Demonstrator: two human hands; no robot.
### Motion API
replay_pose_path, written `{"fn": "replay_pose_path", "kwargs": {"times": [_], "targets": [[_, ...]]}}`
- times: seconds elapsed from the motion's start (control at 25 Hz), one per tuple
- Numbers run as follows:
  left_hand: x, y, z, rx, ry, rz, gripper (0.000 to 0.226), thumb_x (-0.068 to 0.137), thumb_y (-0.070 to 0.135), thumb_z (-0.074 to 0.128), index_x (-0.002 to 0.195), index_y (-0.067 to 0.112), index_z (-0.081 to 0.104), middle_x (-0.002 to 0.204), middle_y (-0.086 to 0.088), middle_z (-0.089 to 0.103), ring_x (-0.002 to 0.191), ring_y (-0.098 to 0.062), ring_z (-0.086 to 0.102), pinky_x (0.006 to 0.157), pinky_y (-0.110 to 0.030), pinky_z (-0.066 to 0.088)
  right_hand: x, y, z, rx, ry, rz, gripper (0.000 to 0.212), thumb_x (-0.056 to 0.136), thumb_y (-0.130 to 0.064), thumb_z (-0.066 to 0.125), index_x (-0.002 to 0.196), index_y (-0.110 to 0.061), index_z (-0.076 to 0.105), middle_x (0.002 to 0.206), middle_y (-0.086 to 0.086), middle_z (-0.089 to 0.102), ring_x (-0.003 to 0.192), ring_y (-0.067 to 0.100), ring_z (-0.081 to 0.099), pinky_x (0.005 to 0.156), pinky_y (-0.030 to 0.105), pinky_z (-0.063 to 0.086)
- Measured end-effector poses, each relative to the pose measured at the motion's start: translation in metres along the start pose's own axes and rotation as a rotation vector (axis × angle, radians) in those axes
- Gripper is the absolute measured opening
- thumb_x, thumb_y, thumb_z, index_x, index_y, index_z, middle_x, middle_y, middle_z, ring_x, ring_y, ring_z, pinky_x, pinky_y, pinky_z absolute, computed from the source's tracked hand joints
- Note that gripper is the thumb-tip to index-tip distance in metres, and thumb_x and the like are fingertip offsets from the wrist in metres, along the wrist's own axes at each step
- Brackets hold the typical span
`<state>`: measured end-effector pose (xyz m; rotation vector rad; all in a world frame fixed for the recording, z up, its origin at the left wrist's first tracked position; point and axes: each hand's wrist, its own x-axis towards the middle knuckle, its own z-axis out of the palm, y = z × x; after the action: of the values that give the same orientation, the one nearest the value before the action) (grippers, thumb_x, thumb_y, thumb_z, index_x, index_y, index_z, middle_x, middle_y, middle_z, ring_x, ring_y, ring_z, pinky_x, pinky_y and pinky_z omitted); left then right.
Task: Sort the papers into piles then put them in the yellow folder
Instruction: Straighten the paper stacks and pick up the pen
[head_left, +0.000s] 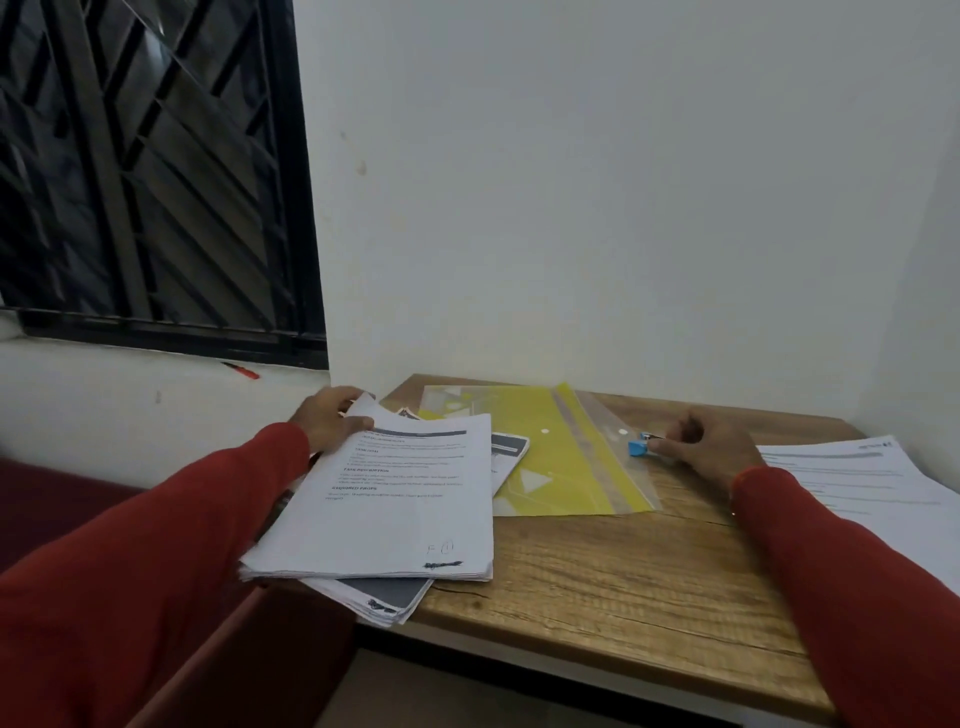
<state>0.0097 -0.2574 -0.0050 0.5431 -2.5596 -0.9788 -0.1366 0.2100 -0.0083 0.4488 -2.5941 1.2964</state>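
Note:
A yellow zip folder (566, 457) lies flat near the back of the wooden table (623, 571). My right hand (706, 447) pinches its blue zip slider (638, 447) at the folder's right end. My left hand (327, 421) grips the far left corner of a thick stack of printed papers (395, 509) at the table's left side. Under that stack lies a second, skewed pile with a dark grey sheet (387, 597) that overhangs the front edge. More sheets (506, 457) poke out between the stack and the folder. Another pile of papers (872, 493) sits at the far right.
The table stands in a white wall corner. A dark barred window (145, 182) fills the upper left, with a red pen (241, 370) on its sill. A dark red seat (62, 499) runs along the left below the sill.

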Motion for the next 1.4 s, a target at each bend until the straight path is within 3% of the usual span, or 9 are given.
{"fn": "replay_pose_path", "kwargs": {"times": [0.16, 0.32, 0.56, 0.68, 0.8, 0.96, 1.12, 1.28, 1.4], "targets": [[0.006, -0.010, 0.015, 0.109, 0.042, 0.057, 0.065, 0.087, 0.026, 0.077, 0.145, 0.024, 0.048, 0.136, -0.010, 0.057, 0.108, -0.029, 0.057, 0.101, -0.037, 0.042, 0.001, 0.002, 0.001, 0.000, -0.015, -0.004, 0.031, 0.073, -0.024, 0.089, 0.080, -0.013, 0.061, 0.084, 0.003, 0.066, 0.076, 0.017, 0.057, 0.061, 0.028, 0.042], [-0.001, 0.021, 0.010, 0.420, 0.084, 0.085, 0.070, 0.089, 0.046, 0.070, 0.150, 0.034, 0.038, 0.155, -0.001, 0.034, 0.138, -0.032, 0.035, 0.107, -0.051, 0.028, 0.005, 0.005, 0.003, -0.009, -0.073, 0.009, 0.027, 0.075, -0.026, 0.088, 0.084, -0.016, 0.064, 0.089, 0.006, 0.067, 0.083, 0.019, 0.060, 0.064, 0.028, 0.044], [-0.070, 0.132, 0.052, 0.421, -0.060, 0.569, 0.043, 0.088, 0.065, 0.057, 0.118, 0.036, 0.068, 0.131, 0.010, 0.059, 0.121, -0.016, 0.054, 0.099, -0.040, 0.034, -0.002, -0.001, -0.023, 0.213, 0.314, 0.053, 0.009, 0.095, -0.022, 0.065, 0.095, -0.013, 0.066, 0.099, 0.007, 0.069, 0.093, 0.025, 0.063, 0.077, 0.031, 0.052], [-0.104, 0.182, 0.097, 0.237, -0.188, 0.671, 0.040, 0.090, 0.061, 0.058, 0.109, 0.031, 0.073, 0.111, 0.013, 0.069, 0.099, -0.010, 0.061, 0.091, -0.038, 0.049, -0.007, 0.015, -0.070, 0.049, 0.313, 0.171, 0.012, 0.095, -0.017, 0.059, 0.103, -0.014, 0.067, 0.109, 0.007, 0.068, 0.100, 0.024, 0.060, 0.088, 0.030, 0.045], [-0.136, 0.227, 0.156, -0.087, -0.376, 0.559, 0.026, 0.098, 0.041, 0.060, 0.110, 0.021, 0.072, 0.094, 0.011, 0.067, 0.087, -0.012, 0.066, 0.075, -0.024, 0.049, -0.027, 0.052, -0.133, -0.383, 0.247, 0.330, 0.032, 0.093, -0.026, 0.060, 0.123, -0.016, 0.060, 0.130, 0.013, 0.059, 0.119, 0.034, 0.054, 0.100, 0.037, 0.043], [-0.166, 0.276, 0.230, -0.493, -0.560, 0.185, 0.021, 0.101, 0.030, 0.058, 0.118, 0.017, 0.058, 0.095, -0.010, 0.068, 0.082, -0.019, 0.066, 0.081, -0.035, 0.058, -0.061, 0.087, -0.177, -0.814, 0.062, 0.504, 0.061, 0.093, -0.050, 0.058, 0.137, -0.010, 0.046, 0.141, 0.018, 0.050, 0.130, 0.036, 0.048, 0.107, 0.040, 0.042], [-0.161, 0.317, 0.272, -0.514, -0.561, 0.066, 0.036, 0.091, 0.034, 0.066, 0.119, 0.011, 0.062, 0.108, -0.009, 0.072, 0.097, -0.023, 0.071, 0.090, -0.038, 0.059, -0.069, 0.090, -0.161, -0.709, -0.029, 0.543, 0.062, 0.097, -0.055, 0.051, 0.142, -0.013, 0.044, 0.148, 0.014, 0.047, 0.137, 0.033, 0.043, 0.112, 0.038, 0.036], [-0.160, 0.337, 0.276, -0.733, -0.679, -0.142, 0.038, 0.092, 0.023, 0.072, 0.126, 0.011, 0.060, 0.117, -0.005, 0.068, 0.093, -0.016, 0.067, 0.074, -0.030, 0.058, -0.076, 0.097, -0.147, -0.598, 0.078, 0.532, 0.059, 0.097, -0.051, 0.052, 0.141, -0.012, 0.044, 0.147, 0.017, 0.047, 0.135, 0.037, 0.044, 0.110, 0.040, 0.039], [-0.162, 0.339, 0.286, -0.683, -0.575, -0.082, 0.032, 0.092, 0.011, 0.068, 0.123, 0.006, 0.062, 0.117, -0.008, 0.069, 0.095, -0.021, 0.068, 0.079, -0.032, 0.056, -0.078, 0.099, -0.139, -0.571, 0.075, 0.485, 0.067, 0.095, -0.052, 0.055, 0.146, -0.013, 0.038, 0.152, 0.014, 0.043, 0.138, 0.035, 0.042, 0.112, 0.042, 0.037]]}}
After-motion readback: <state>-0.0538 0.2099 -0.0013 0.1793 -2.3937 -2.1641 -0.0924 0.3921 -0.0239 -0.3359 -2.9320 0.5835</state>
